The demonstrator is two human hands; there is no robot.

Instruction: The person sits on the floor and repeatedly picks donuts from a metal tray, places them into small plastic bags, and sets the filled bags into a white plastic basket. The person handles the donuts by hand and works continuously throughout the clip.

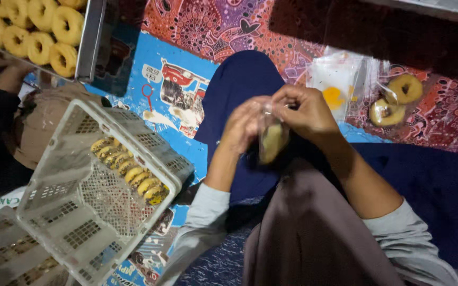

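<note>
Clear-bagged ring pastry [272, 141], upright between both hands [279, 119]

The doughnuts [38, 26] are yellow, the crate [70, 212] is pale grey, the mat [133, 69] is blue, and the cloth [213, 26] is red with a dotted pattern.

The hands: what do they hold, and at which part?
Both hands, left hand and right hand, pinch the top of a small clear bag with a doughnut inside.

single head-worn view, looking steeply down, close over the lap and hands, floor mat [186, 32] beyond
</note>
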